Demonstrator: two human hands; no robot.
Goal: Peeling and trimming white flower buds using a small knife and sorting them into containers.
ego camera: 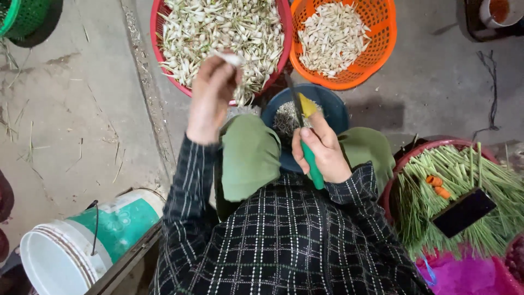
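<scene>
Now left hand (210,95) pinches a white bulb (229,58) over red basket (158,33); right hand (322,150) fist-grips green-handled knife (307,136).

Soft even light, faint shadows, hands perhaps motion-blurred

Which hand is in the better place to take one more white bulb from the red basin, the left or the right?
Probably the left. The left hand already reaches over the red basin of white bulbs, pinching one piece. The right hand is occupied gripping the green-handled knife over the blue bowl.
</scene>
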